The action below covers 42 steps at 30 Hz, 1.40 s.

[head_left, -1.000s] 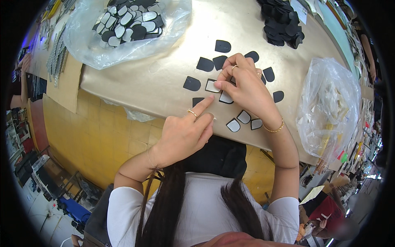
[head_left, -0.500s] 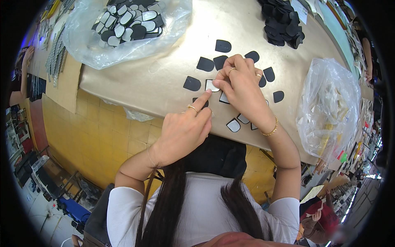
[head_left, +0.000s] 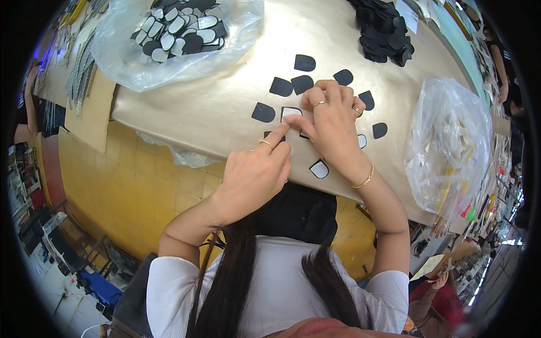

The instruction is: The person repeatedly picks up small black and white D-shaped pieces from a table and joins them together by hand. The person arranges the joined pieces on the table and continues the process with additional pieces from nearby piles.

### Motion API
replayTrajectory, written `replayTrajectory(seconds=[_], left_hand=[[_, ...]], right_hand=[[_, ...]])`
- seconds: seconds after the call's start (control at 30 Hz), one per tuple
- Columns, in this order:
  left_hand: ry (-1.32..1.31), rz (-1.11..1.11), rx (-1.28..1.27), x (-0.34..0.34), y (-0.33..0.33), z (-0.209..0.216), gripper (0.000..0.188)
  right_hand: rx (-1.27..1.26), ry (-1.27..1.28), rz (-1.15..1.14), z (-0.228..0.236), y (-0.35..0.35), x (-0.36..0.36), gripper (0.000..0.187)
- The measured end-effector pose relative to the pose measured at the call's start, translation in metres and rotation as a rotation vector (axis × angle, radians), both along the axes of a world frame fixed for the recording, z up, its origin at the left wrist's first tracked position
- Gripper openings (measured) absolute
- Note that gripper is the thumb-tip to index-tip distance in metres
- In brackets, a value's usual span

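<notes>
On the table lies a small black D-shaped piece with a white inset (head_left: 289, 112). My left hand (head_left: 253, 174) stretches its index finger to the near edge of this piece, the other fingers curled, nothing seen in them. From the right, my right hand (head_left: 336, 127) rests its thumb on the same piece. Its thumb and fingers are apart, and the bent fingers reach over the table with their tips partly hidden. Around the hands lie several plain black pieces, one at the left (head_left: 263, 112) and one at the right (head_left: 380, 130). Another white-faced piece (head_left: 319, 169) sits near the table's front edge.
A clear plastic bag (head_left: 152, 79) full of black-and-white pieces lies open at the far left. Black pieces are heaped (head_left: 383, 34) at the far right. Another clear bag (head_left: 448, 146) covers the table's right side. Other people are at both sides.
My right hand has shifted slightly, its fingers moving right and apart from the thumb, which lies across the white-faced piece. My left index finger stays at the piece's edge.
</notes>
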<state>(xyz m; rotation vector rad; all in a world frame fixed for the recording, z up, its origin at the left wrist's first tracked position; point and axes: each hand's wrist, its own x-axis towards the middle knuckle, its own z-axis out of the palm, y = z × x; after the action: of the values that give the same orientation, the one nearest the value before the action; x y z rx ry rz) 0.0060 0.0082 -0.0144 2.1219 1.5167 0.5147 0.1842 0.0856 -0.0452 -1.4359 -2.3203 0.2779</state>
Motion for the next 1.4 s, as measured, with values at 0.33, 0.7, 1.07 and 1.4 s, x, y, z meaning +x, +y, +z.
replayTrajectory(seconds=[0.33, 0.7, 1.07, 1.4], left_hand=[[0.014, -0.018, 0.007, 0.0, 0.003, 0.001, 0.009], [0.059, -0.049, -0.014, 0.0, 0.002, 0.001, 0.008], [0.023, -0.057, 0.06, 0.003, 0.0, -0.002, 0.011], [0.086, -0.045, -0.006, 0.005, -0.002, 0.004, 0.01]], right_hand=[[-0.127, 0.162, 0.002, 0.007, 0.019, -0.001, 0.018], [-0.276, 0.088, 0.073, 0.016, 0.012, 0.003, 0.016], [0.046, 0.091, 0.367, 0.008, 0.0, 0.005, 0.009], [-0.741, 0.561, 0.072, 0.046, 0.013, 0.014, 0.011]])
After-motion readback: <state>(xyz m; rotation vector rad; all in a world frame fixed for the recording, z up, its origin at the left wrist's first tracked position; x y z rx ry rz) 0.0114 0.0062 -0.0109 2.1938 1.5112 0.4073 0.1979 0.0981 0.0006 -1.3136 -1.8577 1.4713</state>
